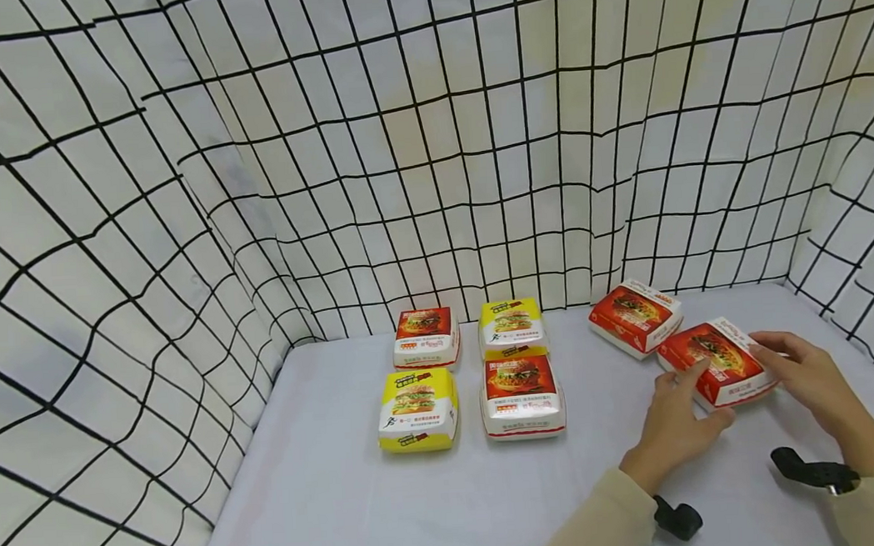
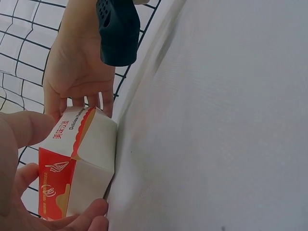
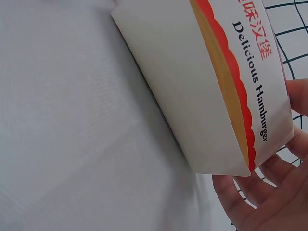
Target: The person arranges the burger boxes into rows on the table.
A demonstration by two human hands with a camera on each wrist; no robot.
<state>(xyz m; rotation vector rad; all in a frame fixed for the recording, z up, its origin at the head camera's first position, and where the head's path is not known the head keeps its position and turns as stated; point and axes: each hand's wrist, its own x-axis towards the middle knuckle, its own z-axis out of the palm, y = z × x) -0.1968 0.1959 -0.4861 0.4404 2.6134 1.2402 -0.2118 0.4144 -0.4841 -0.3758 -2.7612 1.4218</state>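
A red and white hamburger box (image 1: 720, 364) with a burger picture on its lid sits at the right side of the white table, between both hands. My left hand (image 1: 672, 430) grips its left side, the thumb near the front edge. At the opposite side, my right hand (image 1: 807, 371) holds the box with thumb and fingers. In the left wrist view the left fingers curl about one end of the box (image 2: 91, 154). The right wrist view shows "Delicious Hamburger" on the box (image 3: 202, 86), with right fingertips against its end. Just behind it lies another red hamburger box (image 1: 635, 315), set at an angle.
Further left, two rows hold a red box (image 1: 426, 338) and a yellow box (image 1: 512, 327) at the back, a yellow box (image 1: 417, 412) and a red box (image 1: 521, 397) in front. White cloth walls with black netting (image 1: 438, 164) enclose the table (image 1: 362, 520).
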